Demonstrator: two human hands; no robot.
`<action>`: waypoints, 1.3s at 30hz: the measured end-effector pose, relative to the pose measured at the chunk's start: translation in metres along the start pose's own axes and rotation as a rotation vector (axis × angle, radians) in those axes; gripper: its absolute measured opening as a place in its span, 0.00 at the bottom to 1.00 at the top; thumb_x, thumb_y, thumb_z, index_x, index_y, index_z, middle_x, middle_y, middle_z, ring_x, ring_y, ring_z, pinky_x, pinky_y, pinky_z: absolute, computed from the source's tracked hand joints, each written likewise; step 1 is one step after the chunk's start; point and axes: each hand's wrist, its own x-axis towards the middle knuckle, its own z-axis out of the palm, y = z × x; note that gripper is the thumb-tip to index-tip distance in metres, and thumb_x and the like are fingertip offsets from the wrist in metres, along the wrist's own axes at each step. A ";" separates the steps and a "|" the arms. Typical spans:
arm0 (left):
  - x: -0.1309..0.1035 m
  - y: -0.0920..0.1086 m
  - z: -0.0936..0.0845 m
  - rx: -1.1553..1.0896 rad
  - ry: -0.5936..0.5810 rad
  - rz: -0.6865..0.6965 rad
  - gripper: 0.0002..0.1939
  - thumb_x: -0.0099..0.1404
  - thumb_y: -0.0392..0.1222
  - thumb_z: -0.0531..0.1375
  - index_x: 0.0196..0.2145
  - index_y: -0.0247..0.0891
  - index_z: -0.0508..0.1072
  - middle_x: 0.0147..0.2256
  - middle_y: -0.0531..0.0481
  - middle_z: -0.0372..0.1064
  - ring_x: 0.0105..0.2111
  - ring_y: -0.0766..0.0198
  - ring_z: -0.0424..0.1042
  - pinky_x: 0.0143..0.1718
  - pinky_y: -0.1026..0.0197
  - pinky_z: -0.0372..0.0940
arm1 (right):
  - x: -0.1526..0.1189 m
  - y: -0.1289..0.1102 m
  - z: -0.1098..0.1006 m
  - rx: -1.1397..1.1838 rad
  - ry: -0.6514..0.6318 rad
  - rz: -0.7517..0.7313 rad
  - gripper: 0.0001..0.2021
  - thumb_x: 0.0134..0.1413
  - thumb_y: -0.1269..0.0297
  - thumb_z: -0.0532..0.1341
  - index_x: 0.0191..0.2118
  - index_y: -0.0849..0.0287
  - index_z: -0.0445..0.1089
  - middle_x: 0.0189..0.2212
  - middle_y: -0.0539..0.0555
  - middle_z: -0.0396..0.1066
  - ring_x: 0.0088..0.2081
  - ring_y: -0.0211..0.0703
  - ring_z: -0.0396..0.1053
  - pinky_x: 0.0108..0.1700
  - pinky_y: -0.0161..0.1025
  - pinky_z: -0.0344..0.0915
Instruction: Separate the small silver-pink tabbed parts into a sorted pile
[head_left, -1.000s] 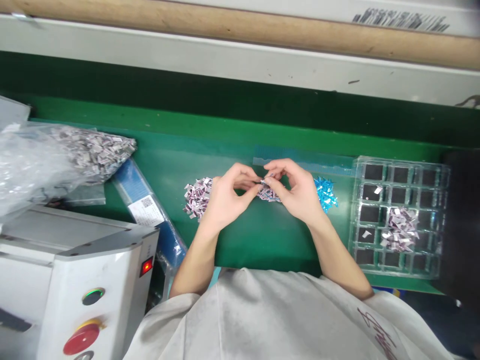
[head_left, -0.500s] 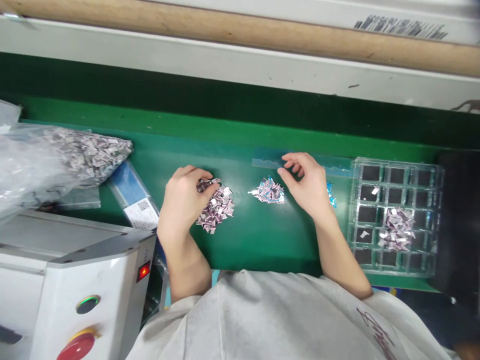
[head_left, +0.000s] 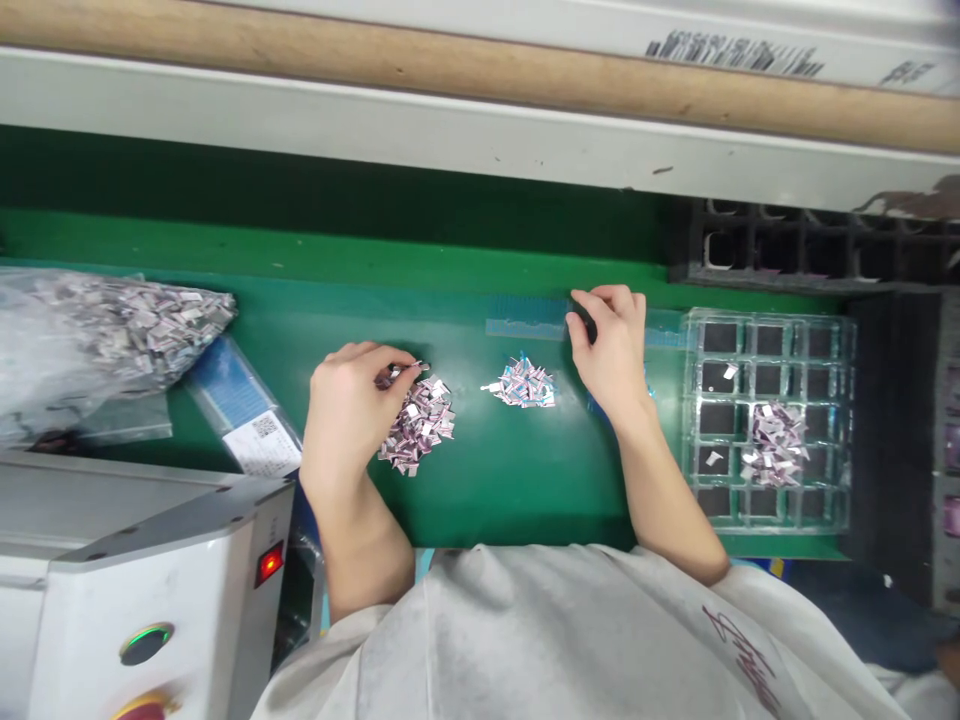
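Observation:
My left hand (head_left: 349, 410) is at the upper left edge of a pile of small silvery-pink pieces (head_left: 420, 425), thumb and forefinger pinched on a small piece (head_left: 420, 366). Right of it lies a smaller pile of pieces with blue parts (head_left: 527, 383). My right hand (head_left: 611, 350) is beyond that pile, over a translucent blue strip (head_left: 525, 315); its thumb and fingers are curled with a gap between the tips, and nothing shows in them. Some blue bits are partly hidden behind the right wrist.
A clear compartment tray (head_left: 769, 510) with more pieces stands at the right, beside black trays (head_left: 892, 440). At the left are a plastic bag of pieces (head_left: 165, 325), a labelled blue packet (head_left: 259, 430) and a white machine (head_left: 172, 600) with a lit red switch.
The view has shifted, showing more black trays at the right. My left thumb and forefinger have closed on a piece at the pile's top. My right hand has turned slightly, fingers pointing more upward.

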 end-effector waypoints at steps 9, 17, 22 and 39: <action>-0.001 0.010 -0.003 -0.147 0.094 -0.031 0.05 0.71 0.43 0.68 0.36 0.45 0.83 0.34 0.50 0.82 0.35 0.54 0.79 0.43 0.50 0.71 | 0.000 -0.009 -0.008 0.164 0.092 0.028 0.06 0.69 0.67 0.61 0.42 0.51 0.76 0.48 0.58 0.77 0.53 0.59 0.71 0.61 0.64 0.70; -0.003 0.062 0.029 -0.970 0.158 -0.088 0.07 0.69 0.43 0.73 0.39 0.40 0.80 0.35 0.49 0.85 0.33 0.61 0.84 0.39 0.59 0.77 | -0.017 -0.066 -0.028 0.860 -0.085 0.009 0.03 0.73 0.59 0.65 0.46 0.50 0.75 0.47 0.55 0.81 0.52 0.50 0.80 0.54 0.50 0.78; -0.004 0.071 0.043 -1.025 0.103 -0.085 0.07 0.70 0.44 0.73 0.39 0.40 0.82 0.32 0.51 0.84 0.30 0.64 0.82 0.37 0.62 0.75 | -0.024 -0.074 -0.027 0.957 -0.222 0.001 0.06 0.73 0.56 0.67 0.46 0.50 0.77 0.45 0.53 0.82 0.50 0.48 0.81 0.55 0.49 0.79; -0.006 0.072 0.052 -0.992 0.050 -0.129 0.12 0.70 0.51 0.72 0.39 0.40 0.82 0.30 0.51 0.82 0.29 0.62 0.81 0.37 0.59 0.76 | -0.022 -0.069 -0.021 0.852 -0.232 0.023 0.04 0.70 0.59 0.67 0.45 0.51 0.77 0.42 0.52 0.81 0.42 0.45 0.79 0.50 0.47 0.78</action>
